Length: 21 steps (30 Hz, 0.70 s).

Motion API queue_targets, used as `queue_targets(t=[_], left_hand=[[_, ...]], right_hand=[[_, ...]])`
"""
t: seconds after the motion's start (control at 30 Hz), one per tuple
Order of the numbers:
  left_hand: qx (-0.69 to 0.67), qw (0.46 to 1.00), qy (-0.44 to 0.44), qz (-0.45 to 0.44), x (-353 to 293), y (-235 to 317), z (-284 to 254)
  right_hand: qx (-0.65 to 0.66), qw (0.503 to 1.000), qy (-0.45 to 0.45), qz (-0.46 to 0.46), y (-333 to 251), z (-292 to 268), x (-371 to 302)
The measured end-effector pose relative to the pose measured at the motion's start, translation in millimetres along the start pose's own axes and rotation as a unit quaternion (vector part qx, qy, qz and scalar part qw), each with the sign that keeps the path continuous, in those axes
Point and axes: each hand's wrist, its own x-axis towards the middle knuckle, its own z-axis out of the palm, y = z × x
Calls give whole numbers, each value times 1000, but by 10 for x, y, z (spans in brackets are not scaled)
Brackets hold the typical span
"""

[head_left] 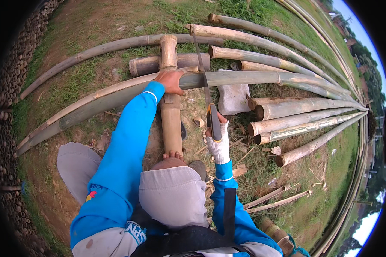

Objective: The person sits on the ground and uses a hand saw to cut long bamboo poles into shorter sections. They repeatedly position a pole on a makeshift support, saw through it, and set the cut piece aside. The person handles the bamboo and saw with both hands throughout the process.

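A long green-grey bamboo pole (240, 77) runs across in front of me, resting over a shorter bamboo piece (171, 124). My bare left hand (170, 81) grips the pole close to that crossing, with its fingers wrapped over the top. In my right hand (219, 145), which wears a white knit glove, is a handsaw (213, 122) with a black and orange handle. Its thin blade stretches away from me and crosses the pole just right of my left hand. How deep the blade sits in the bamboo I cannot tell.
Several cut bamboo poles (294, 108) fan out at the right beside a pale stone block (233, 98). A thick bamboo log (145, 65) lies behind the crossing. My bare foot (172, 158) presses on the shorter piece. Stacked bamboo (13, 73) lines the left edge.
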Motion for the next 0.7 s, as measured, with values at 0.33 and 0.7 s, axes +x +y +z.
queue_targets(t=[0.33,0.7], left_hand=[[15,1000,11,-19,-26,-76,-70],[10,1000,3,-25,-94,-43,-87]], right_hand=[[-89,995,27,-45,-19,-431,-1593],[-55,998,15,-42,227,-213,-924]])
